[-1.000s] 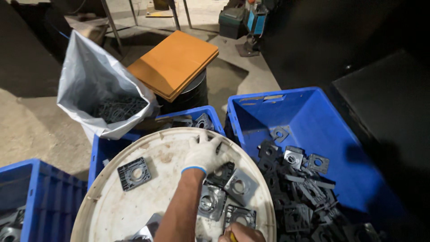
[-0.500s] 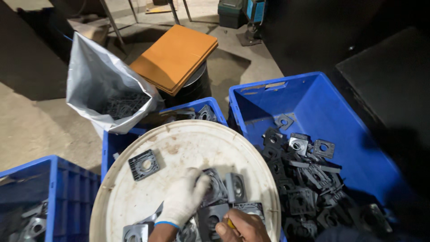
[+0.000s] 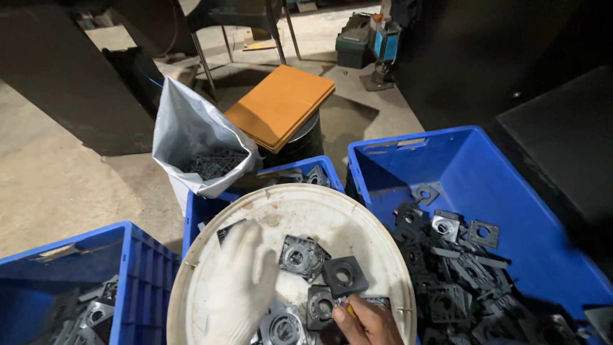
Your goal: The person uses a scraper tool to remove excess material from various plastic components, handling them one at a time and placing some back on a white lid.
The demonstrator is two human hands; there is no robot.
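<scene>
Fingers of the right hand, bare at the bottom of the frame, are pinched on a dark square plate, likely so it can be lifted from the round white lid. The gloved left hand is spread flat, fingers apart, over another plate. Half a second earlier that plate lay uncovered, further left.
</scene>
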